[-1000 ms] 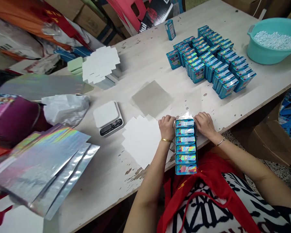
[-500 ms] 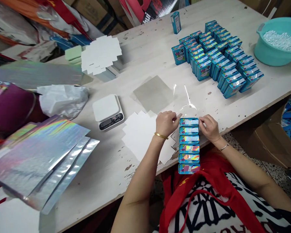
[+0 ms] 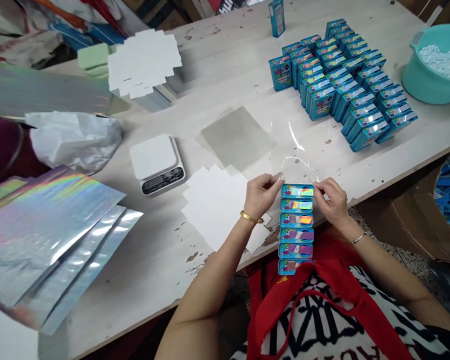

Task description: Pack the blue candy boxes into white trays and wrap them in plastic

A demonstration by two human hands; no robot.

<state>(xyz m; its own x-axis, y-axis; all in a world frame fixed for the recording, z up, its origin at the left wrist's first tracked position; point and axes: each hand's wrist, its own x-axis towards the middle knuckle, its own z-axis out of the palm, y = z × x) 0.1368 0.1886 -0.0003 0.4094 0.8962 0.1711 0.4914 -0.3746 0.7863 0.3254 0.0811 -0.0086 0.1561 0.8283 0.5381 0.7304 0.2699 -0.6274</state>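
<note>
A row of several blue candy tins [image 3: 296, 220] with shiny lids runs from the table edge toward my body. Clear plastic film [image 3: 295, 145] spreads over the table just beyond the row's far end. My left hand [image 3: 261, 195] pinches the film at the left of the farthest tin, thumb against forefinger. On the right of that same tin, my right hand [image 3: 330, 199] pinches the film's other side. The film is transparent, so most of its outline cannot be made out.
Many upright blue tins [image 3: 354, 97] stand grouped at the back right, near a turquoise basin [image 3: 427, 80] of white pieces. A white scale [image 3: 155, 160], white card sheets [image 3: 217, 210], grey sheets [image 3: 240, 137] and silvery pouches [image 3: 60, 240] lie leftward. An open carton [image 3: 412, 220] stands below the table's right edge.
The view has shifted slightly, so the table things appear farther left or higher. Both hands still pinch at the far end of the tin row.
</note>
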